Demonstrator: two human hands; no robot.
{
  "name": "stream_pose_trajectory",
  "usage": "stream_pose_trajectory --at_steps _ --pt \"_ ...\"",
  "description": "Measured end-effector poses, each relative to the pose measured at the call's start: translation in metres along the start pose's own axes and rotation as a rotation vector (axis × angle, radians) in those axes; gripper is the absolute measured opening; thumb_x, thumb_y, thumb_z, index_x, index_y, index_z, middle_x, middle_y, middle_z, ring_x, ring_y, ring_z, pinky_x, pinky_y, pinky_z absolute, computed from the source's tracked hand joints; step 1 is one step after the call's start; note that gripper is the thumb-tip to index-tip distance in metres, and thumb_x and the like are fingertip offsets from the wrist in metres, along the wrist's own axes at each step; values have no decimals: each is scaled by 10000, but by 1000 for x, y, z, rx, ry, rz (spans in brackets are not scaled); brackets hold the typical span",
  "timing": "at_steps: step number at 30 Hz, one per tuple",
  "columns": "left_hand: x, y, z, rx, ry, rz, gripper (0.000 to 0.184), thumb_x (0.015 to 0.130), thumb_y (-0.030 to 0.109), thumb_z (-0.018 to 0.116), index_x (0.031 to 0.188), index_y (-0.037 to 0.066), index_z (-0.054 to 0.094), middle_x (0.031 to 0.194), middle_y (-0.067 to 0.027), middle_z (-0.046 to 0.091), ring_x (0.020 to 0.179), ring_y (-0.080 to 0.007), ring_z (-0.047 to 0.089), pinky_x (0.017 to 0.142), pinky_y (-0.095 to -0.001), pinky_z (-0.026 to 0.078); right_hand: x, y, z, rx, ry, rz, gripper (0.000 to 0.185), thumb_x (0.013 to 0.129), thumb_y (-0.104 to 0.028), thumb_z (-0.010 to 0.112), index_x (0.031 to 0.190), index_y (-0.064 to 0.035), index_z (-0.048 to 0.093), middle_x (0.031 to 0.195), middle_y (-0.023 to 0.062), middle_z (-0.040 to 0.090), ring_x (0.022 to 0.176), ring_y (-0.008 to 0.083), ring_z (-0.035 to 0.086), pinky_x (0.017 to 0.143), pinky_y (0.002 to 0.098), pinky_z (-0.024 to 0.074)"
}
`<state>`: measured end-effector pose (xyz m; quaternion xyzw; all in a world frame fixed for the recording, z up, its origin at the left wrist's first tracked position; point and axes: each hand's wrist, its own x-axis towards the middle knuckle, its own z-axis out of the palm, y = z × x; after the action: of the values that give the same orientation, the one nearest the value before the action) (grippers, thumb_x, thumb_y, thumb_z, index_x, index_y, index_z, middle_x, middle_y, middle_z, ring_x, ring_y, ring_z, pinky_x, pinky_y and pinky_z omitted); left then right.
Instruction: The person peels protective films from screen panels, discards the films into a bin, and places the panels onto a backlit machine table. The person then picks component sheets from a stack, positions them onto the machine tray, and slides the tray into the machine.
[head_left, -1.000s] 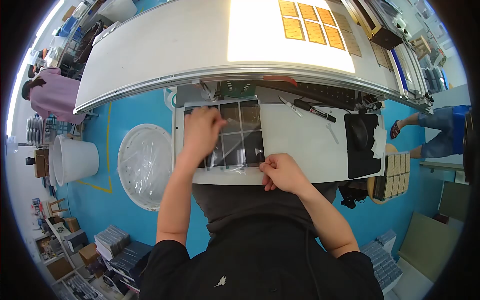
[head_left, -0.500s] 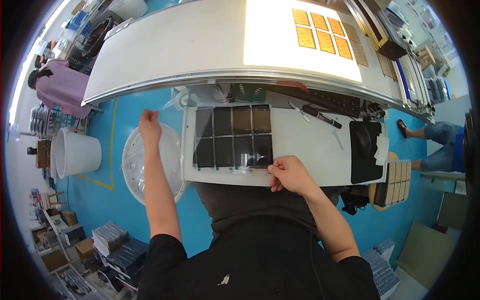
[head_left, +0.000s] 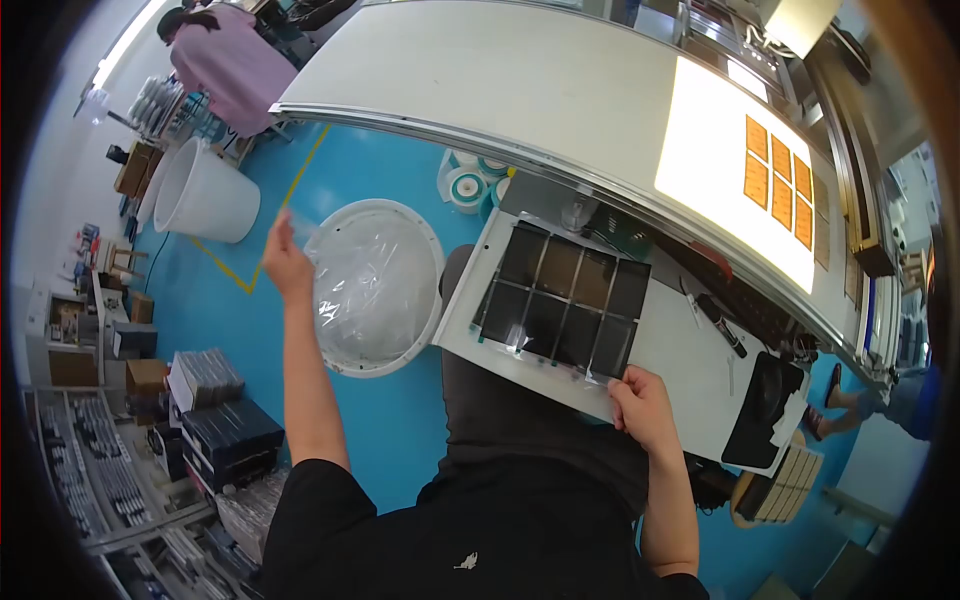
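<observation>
My left hand (head_left: 288, 262) is raised at the left rim of a round white bin (head_left: 437, 262). Its fingers are pinched on a clear plastic film (head_left: 312, 238), of which only a faint edge shows. Crumpled clear plastic (head_left: 375, 290) fills the bin. My right hand (head_left: 643, 408) is closed on the lower right corner of a dark sheet (head_left: 565, 290) divided into several rectangular panels by pale lines. Small green tabs stick out along the sheet's lower edge. This sheet lies on a white pull-out board (head_left: 668, 330) over my lap.
A black marker (head_left: 722, 325) and a computer mouse on a black pad (head_left: 752, 430) lie right of the sheet. Beyond stands a long white table (head_left: 500, 75) with orange panels (head_left: 770, 165) on its lit area. Tape rolls (head_left: 467, 190) sit behind the bin. A person in pink (head_left: 232, 65) is at far left.
My view has turned to the left, so the board appears tilted and farther right. The left hand has moved outward, past the bin's left side. My right hand keeps hold of the sheet's corner.
</observation>
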<state>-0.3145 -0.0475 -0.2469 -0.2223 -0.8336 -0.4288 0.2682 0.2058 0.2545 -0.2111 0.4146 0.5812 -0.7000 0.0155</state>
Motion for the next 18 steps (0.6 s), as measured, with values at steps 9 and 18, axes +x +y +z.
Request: stream_pose_trajectory --at_steps 9,18 --pt "-206 -115 61 596 -1476 136 352 951 19 547 1262 45 710 1607 -255 462 1532 -438 369 1232 -472 377 -7 -22 15 217 -122 -204 197 1031 -100 552 1043 49 681 916 126 719 926 232 741 734 333 597" --pt "-176 38 17 380 -962 107 251 977 112 603 1181 52 736 1235 -217 720 1165 -387 676 948 -489 550 -22 -33 15 777 -246 -206 220 986 -108 495 902 14 659 1247 324 705 1248 517 656 976 501 595"
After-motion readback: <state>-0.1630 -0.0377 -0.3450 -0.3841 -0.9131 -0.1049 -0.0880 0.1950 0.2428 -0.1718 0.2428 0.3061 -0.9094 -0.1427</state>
